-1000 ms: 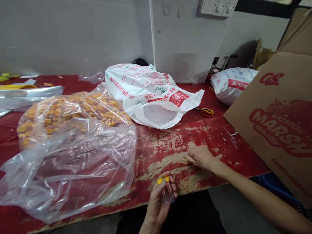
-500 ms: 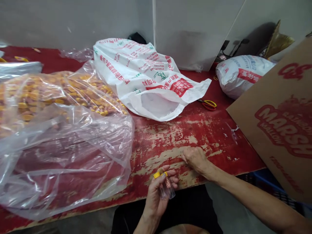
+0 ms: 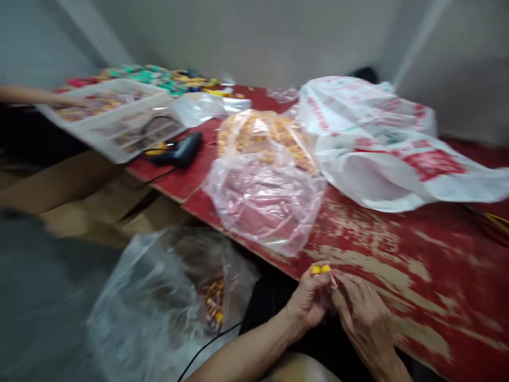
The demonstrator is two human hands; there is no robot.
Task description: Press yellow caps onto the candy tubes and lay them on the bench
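Note:
My left hand (image 3: 314, 297) is closed around two small clear tubes with yellow caps (image 3: 320, 270), held upright just over the table's front edge. My right hand (image 3: 363, 307) meets it from the right, thumb and fingers pinched together beside the tubes. Something small and pinkish shows at its fingertips, too blurred to name. The lower part of the tubes is hidden by the hands. Beyond them on the red worn table (image 3: 358, 228) lies a clear plastic bag (image 3: 270, 207) full of yellow-capped pieces (image 3: 262, 130).
A white printed sack (image 3: 366, 122) lies open-mouthed at the back right. Farther left are a black handheld device (image 3: 186, 151) with a cord and a white crate (image 3: 115, 119), with another person's arm (image 3: 32, 96) reaching in. A large clear bag (image 3: 159, 302) stands below the table edge.
The view has swung left, bringing the crate, the other person's arm and the floor bag into sight. My right hand has left the tabletop and joined my left at the tubes.

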